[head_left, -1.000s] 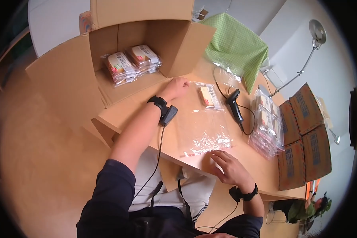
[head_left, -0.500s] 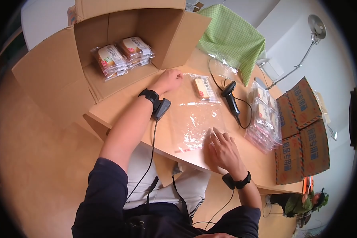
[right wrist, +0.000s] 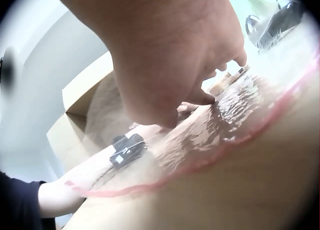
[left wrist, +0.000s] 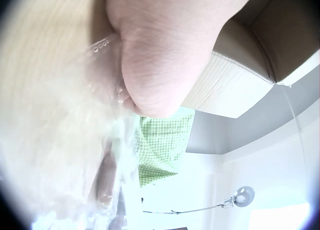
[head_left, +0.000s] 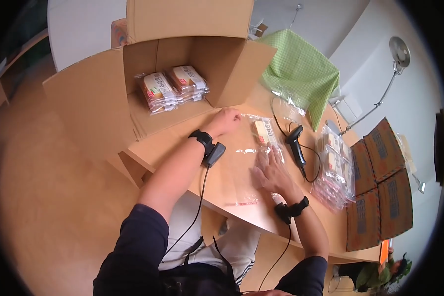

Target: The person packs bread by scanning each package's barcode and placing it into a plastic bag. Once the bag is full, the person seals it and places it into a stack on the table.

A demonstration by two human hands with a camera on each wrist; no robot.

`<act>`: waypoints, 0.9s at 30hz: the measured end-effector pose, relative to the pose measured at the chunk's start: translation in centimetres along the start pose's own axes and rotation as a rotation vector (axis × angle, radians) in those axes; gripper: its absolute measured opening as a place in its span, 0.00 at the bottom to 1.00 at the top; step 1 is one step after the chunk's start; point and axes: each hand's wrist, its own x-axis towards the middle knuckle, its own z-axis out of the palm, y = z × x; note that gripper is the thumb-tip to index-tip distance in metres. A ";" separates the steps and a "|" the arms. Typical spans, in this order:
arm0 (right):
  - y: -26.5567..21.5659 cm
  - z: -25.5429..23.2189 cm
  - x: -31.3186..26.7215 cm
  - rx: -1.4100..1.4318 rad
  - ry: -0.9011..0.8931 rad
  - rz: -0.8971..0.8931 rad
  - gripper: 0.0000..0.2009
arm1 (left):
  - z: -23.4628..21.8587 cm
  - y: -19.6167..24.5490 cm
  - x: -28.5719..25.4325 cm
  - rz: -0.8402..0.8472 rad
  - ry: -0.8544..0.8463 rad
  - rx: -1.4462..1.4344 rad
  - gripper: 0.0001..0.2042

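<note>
A large clear plastic bag with a pink strip along its near edge lies flat on the table. At its far end is a wrapped bread pack, seen through or against the clear film. My left hand has its fingers curled at the far left corner of the bag, pinching the film; most of those fingers are hidden in the left wrist view. My right hand lies over the bag with fairly straight fingers, the fingertips right at the near end of the bread pack.
A cardboard box on its side holds stacked bread packs at the back left. Right of the bag are a black barcode scanner with its cable, piled bagged bread packs and printed cartons. A green checked cloth hangs behind.
My right hand has slid forward over the bag from its near edge to the bread pack. The left hand stays at the bag's far corner; the head view has shifted slightly.
</note>
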 end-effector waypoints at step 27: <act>-10.2 -12.9 -6.0 -0.389 -0.094 -0.302 0.08 | 2.1 -2.2 0.8 0.141 0.115 0.028 0.09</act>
